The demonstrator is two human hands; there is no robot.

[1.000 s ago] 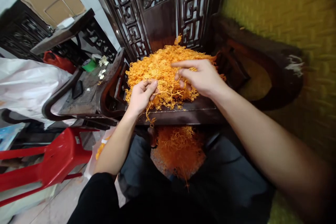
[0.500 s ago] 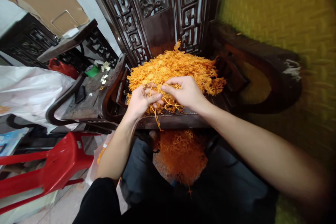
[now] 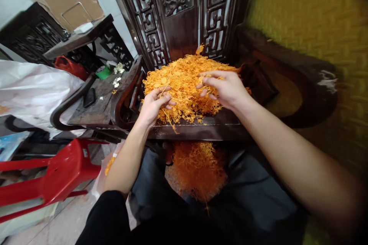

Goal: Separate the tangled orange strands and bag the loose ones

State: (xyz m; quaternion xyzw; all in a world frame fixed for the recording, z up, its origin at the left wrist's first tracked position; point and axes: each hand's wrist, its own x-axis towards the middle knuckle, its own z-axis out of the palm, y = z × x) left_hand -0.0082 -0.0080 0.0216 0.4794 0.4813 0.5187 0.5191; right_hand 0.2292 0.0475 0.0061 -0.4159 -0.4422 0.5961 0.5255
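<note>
A big heap of tangled orange branching pieces [image 3: 184,84], which look like plastic sprigs, lies on the dark wooden chair seat [image 3: 201,132]. At its left front, my left hand [image 3: 152,107] is closed with thumb and fingers on a thin orange branching stem [image 3: 171,122], whose end hangs toward the seat edge. My right hand [image 3: 227,89] hovers at the right side of the heap, fingers spread apart and nothing plainly held. Its fingertips reach over the orange pieces; whether they touch them I cannot tell.
Behind the heap stands a carved chair back [image 3: 181,30], with a curved armrest [image 3: 299,72] at right. More orange branches [image 3: 201,168] lie below, between my legs. A red plastic stool [image 3: 63,168], a side table [image 3: 92,111] and white sheeting [image 3: 37,92] are at left.
My right hand has moved right, away from my left hand, and its fingers have spread. The left hand keeps the thin orange stem. The view has shifted slightly.
</note>
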